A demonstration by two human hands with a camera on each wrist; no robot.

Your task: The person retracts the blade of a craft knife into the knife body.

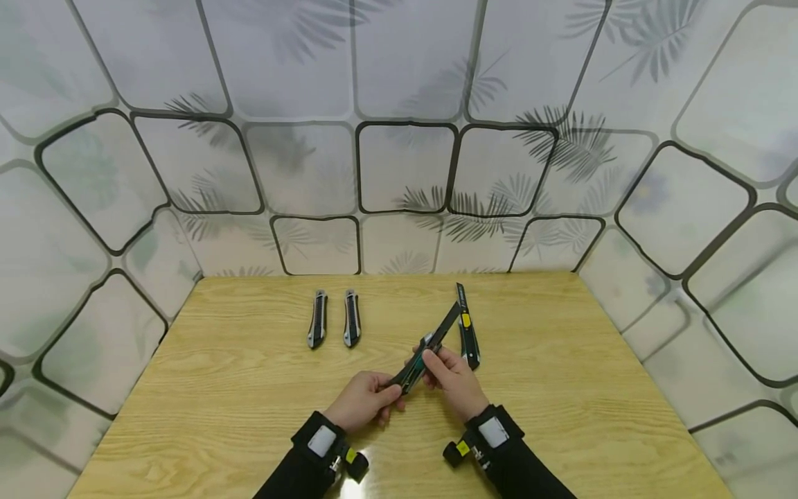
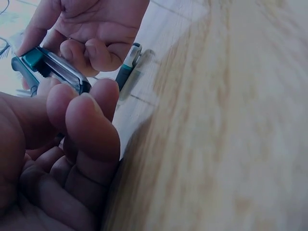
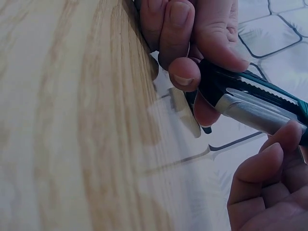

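Note:
Both hands hold one utility knife (image 1: 410,373) low over the table, its dark blade (image 1: 446,324) extended up and to the right. My left hand (image 1: 363,402) pinches the butt end of the handle between thumb and fingers. Farther up, near the green slider (image 2: 33,57), my right hand (image 1: 458,385) grips the same knife, thumb on top. The right wrist view shows the grey and black handle (image 3: 255,110) spanning both hands. Just beyond the right hand lies a second utility knife (image 1: 466,326) with a yellow slider, its lower end close to the fingers.
Two grey and black utility knives, a left one (image 1: 318,319) and a right one (image 1: 352,319), lie side by side toward the back of the wooden table (image 1: 237,388). A patterned fabric wall (image 1: 405,166) encloses the table's back and sides.

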